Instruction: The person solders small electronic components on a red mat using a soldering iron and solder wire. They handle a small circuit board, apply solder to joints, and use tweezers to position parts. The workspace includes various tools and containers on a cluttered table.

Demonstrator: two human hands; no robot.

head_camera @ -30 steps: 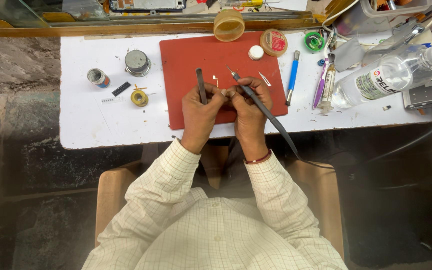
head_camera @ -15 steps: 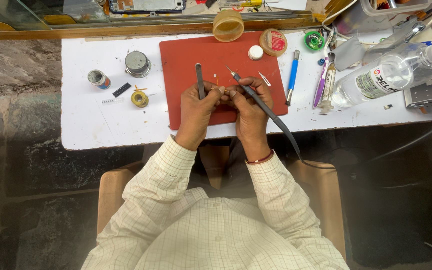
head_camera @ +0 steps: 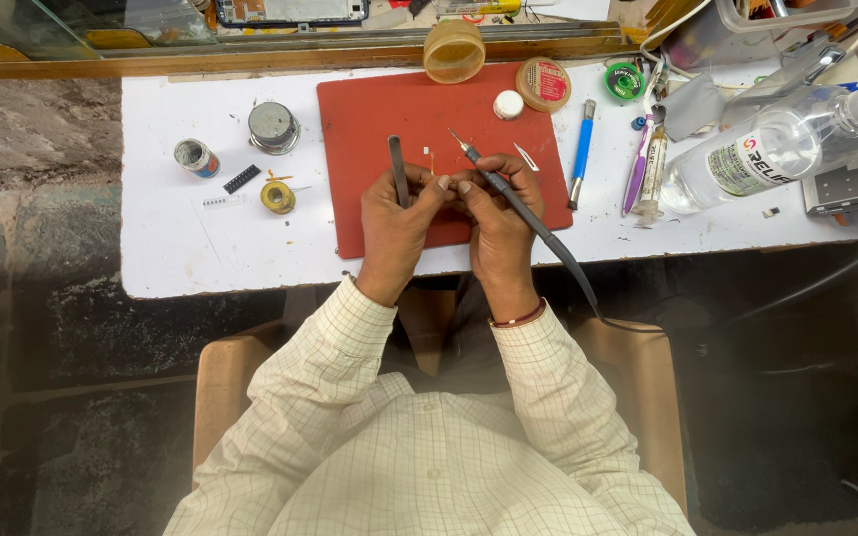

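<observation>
White bench carries a red mat [head_camera: 369,119]. My left hand [head_camera: 396,220] clamps dark tweezers [head_camera: 398,171], my right hand [head_camera: 500,213] a soldering iron [head_camera: 494,181], tip toward 11 o'clock. Fingertips meet at mat centre; I judge the work midway, whatever they pinch hidden.

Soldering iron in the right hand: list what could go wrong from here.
1. The soldering iron is gripped in the right hand, whose fingertips meet the left hand; a slip could burn a finger.
2. Its cable hangs off the table edge; a snag might jerk the tip.
3. The clear plastic bottle lies on its side near the red mat; if it leaks, liquid could reach the work.
</observation>
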